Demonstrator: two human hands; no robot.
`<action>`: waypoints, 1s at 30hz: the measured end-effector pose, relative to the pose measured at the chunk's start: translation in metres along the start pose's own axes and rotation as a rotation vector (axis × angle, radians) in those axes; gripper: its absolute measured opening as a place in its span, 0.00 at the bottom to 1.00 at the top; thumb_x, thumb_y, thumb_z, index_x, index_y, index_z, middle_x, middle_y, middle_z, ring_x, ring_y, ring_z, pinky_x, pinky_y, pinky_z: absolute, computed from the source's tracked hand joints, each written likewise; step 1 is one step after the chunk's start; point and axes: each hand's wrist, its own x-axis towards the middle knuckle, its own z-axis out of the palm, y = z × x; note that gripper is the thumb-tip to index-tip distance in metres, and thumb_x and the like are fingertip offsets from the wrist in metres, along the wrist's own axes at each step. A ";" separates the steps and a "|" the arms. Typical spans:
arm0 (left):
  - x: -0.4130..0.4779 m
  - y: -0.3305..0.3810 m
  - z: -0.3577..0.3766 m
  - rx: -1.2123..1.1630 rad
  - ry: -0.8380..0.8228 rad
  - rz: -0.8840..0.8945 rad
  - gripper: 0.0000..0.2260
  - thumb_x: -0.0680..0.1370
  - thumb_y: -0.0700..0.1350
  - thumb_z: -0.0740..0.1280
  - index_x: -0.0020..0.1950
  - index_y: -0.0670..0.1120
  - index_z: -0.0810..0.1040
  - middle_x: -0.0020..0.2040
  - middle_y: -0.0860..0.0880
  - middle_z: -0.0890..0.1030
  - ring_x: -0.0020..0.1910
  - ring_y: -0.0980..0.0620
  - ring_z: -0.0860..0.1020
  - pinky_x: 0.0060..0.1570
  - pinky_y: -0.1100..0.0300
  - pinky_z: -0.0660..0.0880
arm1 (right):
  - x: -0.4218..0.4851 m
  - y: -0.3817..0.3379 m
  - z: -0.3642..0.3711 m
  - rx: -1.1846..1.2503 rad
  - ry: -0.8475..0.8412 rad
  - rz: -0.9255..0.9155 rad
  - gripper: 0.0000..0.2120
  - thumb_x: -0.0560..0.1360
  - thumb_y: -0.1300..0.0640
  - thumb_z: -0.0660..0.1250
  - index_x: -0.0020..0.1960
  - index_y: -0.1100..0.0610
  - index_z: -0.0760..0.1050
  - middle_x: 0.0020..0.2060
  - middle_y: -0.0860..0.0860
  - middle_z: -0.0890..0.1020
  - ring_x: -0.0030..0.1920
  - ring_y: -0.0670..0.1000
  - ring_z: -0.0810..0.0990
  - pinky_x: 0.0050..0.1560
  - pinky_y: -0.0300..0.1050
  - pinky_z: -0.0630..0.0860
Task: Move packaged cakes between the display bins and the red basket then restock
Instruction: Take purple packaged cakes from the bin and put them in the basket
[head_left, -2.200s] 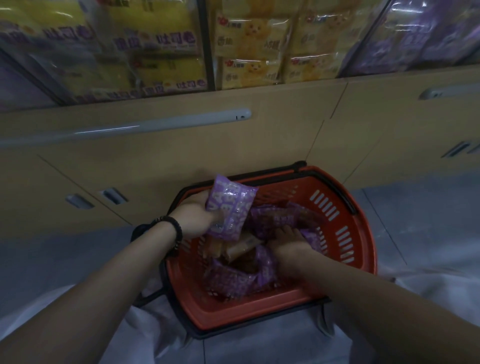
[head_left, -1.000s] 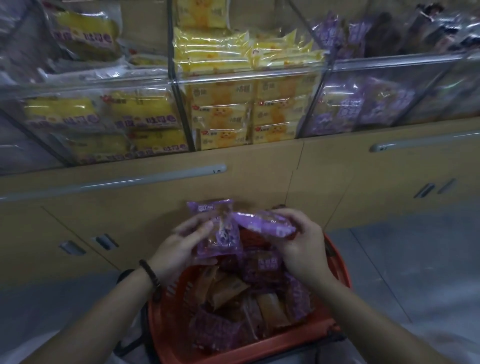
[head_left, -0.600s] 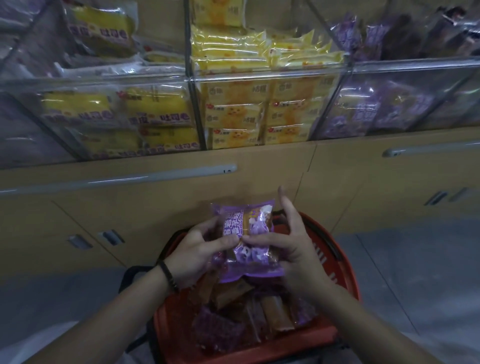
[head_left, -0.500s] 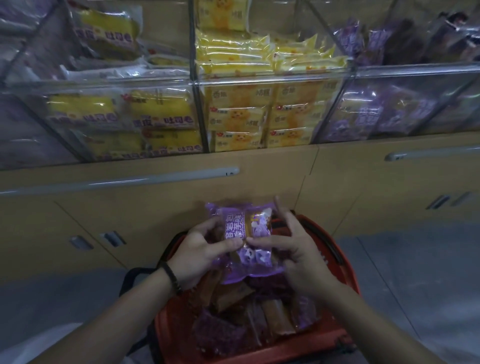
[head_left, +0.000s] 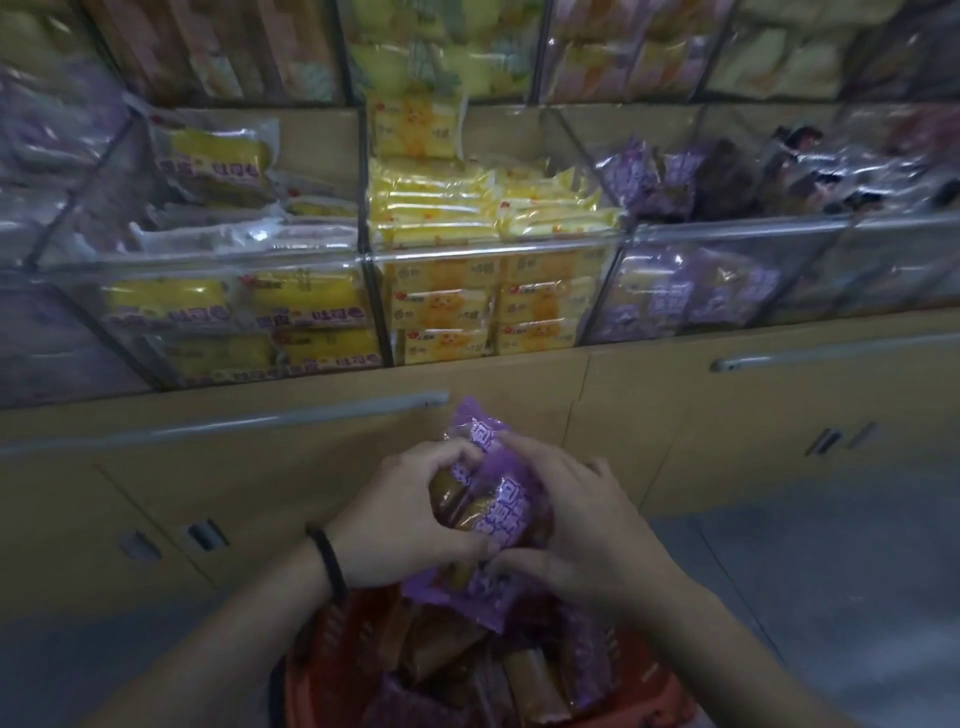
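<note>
Both hands have closed in since half a second ago: the fingers that lay spread along the wrapper's edges now curl round it, and the view has tipped upward, so more shelf and less basket shows. The left hand (head_left: 405, 514) and right hand (head_left: 587, 525) grip the purple packets (head_left: 496, 501) from either side, thumbs meeting beneath; how many packets are in the bundle cannot be told. The bundle is above the red basket (head_left: 324, 660), in front of the cabinet (head_left: 519, 384). Its long axis runs away from the person, one crimped end pointing up toward the display bins (head_left: 493, 249) and the other down toward the basket. White characters run along the purple wrap, too blurred to read, and brown cake shows through a clear panel on the left side. More purple and brown packets lie jumbled in the basket.

A black wristband (head_left: 327, 561) circles the left wrist. In the clear bins, the middle compartment holds yellow packets (head_left: 441, 306) with a small red logo and a cartoon face; the left one holds yellow loaves (head_left: 306, 312) lettered in purple Chinese characters; the right one holds purple wrappers (head_left: 675, 299). A long grey handle (head_left: 223, 423) crosses the cabinet front.
</note>
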 end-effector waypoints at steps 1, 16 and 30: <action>0.004 0.012 -0.008 0.001 -0.034 0.025 0.27 0.63 0.58 0.85 0.57 0.57 0.79 0.49 0.60 0.82 0.45 0.62 0.79 0.49 0.56 0.79 | -0.002 -0.003 -0.012 0.076 0.011 0.014 0.50 0.68 0.31 0.76 0.82 0.37 0.54 0.74 0.37 0.70 0.72 0.42 0.71 0.68 0.44 0.68; 0.143 0.208 -0.122 -0.029 -0.051 0.316 0.31 0.73 0.38 0.78 0.70 0.64 0.77 0.63 0.51 0.77 0.43 0.41 0.87 0.39 0.41 0.85 | 0.040 0.060 -0.233 0.121 0.682 -0.078 0.21 0.68 0.46 0.83 0.60 0.44 0.84 0.51 0.49 0.82 0.49 0.51 0.84 0.47 0.54 0.80; 0.335 0.172 -0.113 -0.172 0.663 0.456 0.23 0.69 0.47 0.83 0.60 0.55 0.79 0.53 0.55 0.84 0.51 0.60 0.83 0.45 0.63 0.82 | 0.219 0.197 -0.297 -0.238 0.514 0.359 0.18 0.65 0.49 0.86 0.48 0.44 0.79 0.51 0.53 0.79 0.48 0.52 0.78 0.46 0.41 0.68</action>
